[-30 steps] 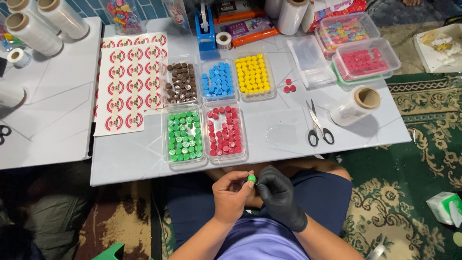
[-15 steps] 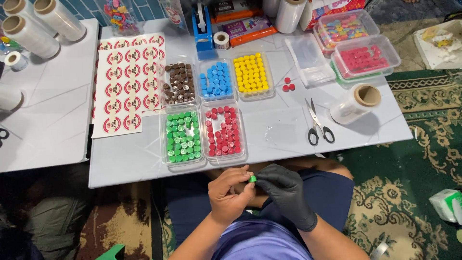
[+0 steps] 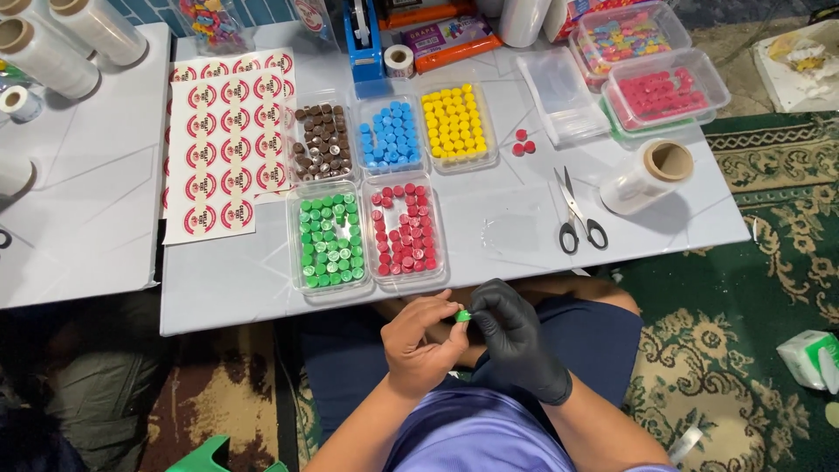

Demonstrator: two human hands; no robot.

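Observation:
My bare left hand [image 3: 419, 341] and my right hand [image 3: 516, 336], in a black glove, meet over my lap just below the table's front edge. Both pinch one small green piece [image 3: 463, 315] between their fingertips. Right above them on the low white table [image 3: 227, 280] stand two clear trays, one with green pieces [image 3: 328, 238] and one with red pieces [image 3: 404, 229]. Behind those sit trays of brown [image 3: 322, 143], blue [image 3: 389, 135] and yellow [image 3: 454, 122] pieces.
Sheets of round red-and-white stickers [image 3: 225, 140] lie left of the trays. Scissors [image 3: 577, 214] and a roll of clear film [image 3: 647, 175] lie at the right, two loose red pieces [image 3: 523, 142] beside them. Lidded tubs [image 3: 666, 92], a blue tape dispenser [image 3: 363, 39] and film rolls [image 3: 52, 44] line the back.
My two hands have stayed together over my lap, turning the green piece slightly; the view has shifted a little.

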